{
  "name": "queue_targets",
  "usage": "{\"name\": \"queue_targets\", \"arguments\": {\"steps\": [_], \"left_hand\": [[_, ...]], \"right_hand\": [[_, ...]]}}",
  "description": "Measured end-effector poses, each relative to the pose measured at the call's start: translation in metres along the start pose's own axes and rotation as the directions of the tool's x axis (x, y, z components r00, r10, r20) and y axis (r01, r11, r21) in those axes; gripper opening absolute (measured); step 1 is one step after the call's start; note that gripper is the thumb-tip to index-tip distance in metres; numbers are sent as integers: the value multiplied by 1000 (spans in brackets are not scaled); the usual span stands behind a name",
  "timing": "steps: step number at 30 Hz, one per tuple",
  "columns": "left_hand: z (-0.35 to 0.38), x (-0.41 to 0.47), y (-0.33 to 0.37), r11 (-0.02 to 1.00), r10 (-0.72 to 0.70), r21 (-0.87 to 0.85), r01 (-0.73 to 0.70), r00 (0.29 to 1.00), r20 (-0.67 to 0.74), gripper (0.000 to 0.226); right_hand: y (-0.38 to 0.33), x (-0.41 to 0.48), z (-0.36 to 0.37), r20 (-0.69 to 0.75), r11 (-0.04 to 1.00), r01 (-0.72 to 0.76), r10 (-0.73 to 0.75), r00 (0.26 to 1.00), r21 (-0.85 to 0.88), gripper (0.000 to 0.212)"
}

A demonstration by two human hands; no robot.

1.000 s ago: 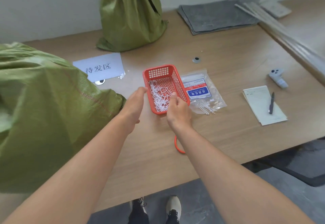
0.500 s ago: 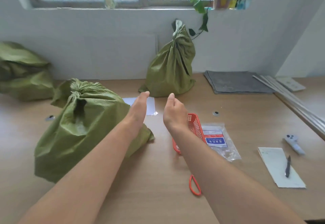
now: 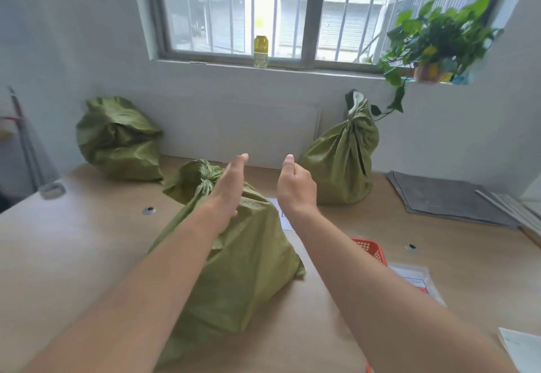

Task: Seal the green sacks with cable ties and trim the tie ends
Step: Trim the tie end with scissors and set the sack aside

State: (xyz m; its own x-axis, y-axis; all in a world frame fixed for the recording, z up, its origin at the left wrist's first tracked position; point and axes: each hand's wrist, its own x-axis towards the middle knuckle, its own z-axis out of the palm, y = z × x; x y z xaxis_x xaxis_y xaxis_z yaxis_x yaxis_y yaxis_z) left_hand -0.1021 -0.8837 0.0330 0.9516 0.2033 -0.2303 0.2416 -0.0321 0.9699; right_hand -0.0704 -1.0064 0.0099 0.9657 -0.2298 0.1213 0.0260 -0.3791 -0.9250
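The nearest green sack (image 3: 243, 270) is lying on the table (image 3: 73, 249) beneath the left forearm, its neck bunched. Over it the left hand (image 3: 229, 185) is hovering with straight fingers. The right hand (image 3: 296, 186) is curling its fingers out of sight, so I cannot tell its grip. Beyond, a slumped sack (image 3: 117, 138) and an upright sack (image 3: 339, 164) are sitting by the wall.

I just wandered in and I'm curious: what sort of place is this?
Likely a small packing or dispatch workroom: tied green sacks stand on a wooden table below a barred window, with an orange basket beside them.
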Motion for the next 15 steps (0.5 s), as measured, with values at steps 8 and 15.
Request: {"name": "queue_targets", "arguments": {"steps": [8,15], "left_hand": [[-91,38,19,1000,10,-12,-9,1000,8,61],[-136,74,27,1000,-18,-8,18,1000,21,61]], "right_hand": [[-52,3,81,26,999,24,-23,999,-39,56],[-74,13,121,26,999,2,-1,1000,-44,58]]}}
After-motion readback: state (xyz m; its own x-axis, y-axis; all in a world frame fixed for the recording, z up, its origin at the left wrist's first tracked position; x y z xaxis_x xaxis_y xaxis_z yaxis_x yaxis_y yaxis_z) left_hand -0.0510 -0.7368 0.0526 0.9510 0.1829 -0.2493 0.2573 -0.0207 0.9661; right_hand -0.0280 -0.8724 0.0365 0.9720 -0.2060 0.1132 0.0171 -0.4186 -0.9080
